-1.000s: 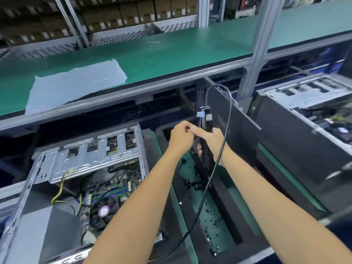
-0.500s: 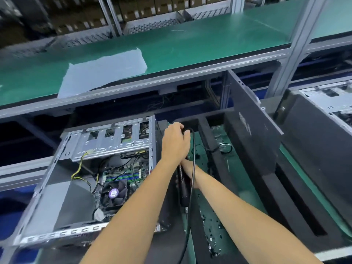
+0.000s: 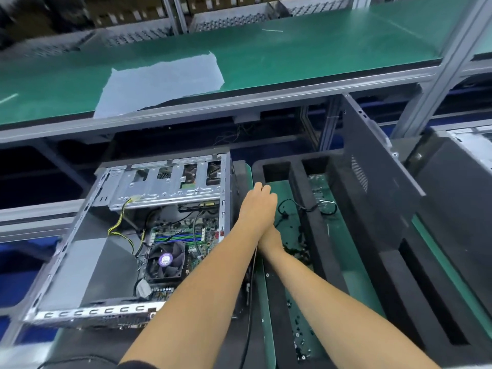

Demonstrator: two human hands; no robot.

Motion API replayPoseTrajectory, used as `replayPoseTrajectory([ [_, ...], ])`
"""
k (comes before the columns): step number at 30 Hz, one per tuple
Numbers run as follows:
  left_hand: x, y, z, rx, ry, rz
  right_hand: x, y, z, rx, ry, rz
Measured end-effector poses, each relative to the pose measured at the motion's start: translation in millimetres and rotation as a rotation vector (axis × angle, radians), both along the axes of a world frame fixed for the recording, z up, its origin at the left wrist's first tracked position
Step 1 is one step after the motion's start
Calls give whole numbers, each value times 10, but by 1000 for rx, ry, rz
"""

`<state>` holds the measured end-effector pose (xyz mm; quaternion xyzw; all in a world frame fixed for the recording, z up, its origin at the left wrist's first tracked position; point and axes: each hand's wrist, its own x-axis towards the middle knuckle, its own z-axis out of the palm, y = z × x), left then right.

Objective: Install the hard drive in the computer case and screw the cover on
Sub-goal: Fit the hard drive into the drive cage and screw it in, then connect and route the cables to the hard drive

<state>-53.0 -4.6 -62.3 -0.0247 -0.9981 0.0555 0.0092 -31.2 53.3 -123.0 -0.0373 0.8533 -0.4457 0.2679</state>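
Computer case (image 3: pixel 149 235) lies open at 9 o'clock; left hand (image 3: pixel 259 201) and right hand (image 3: pixel 271 239) cross beside it, grips indeterminable.

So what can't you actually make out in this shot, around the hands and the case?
All in the head view:
- Right hand: mostly hidden under the left forearm, so its grip cannot be told.
- Left hand: seen from the back; its fingers curl out of sight.
- Hard drive: not identifiable inside the open computer case.
- Loose screws in the tray: too small to count.
- Upper shelf boxes: motion-blurred.
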Motion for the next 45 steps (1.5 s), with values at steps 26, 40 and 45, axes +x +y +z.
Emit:
replayPoseTrajectory([
  [26,-197,189,-514,-120,-375,-123,-1179,1153,96,567,393,147],
  [40,-216,226,-455,24,-316,-97,-1150,1135,67,704,544,150],
  [45,-219,288,-333,124,-229,-69,-1178,1103,454,561,630,19],
])
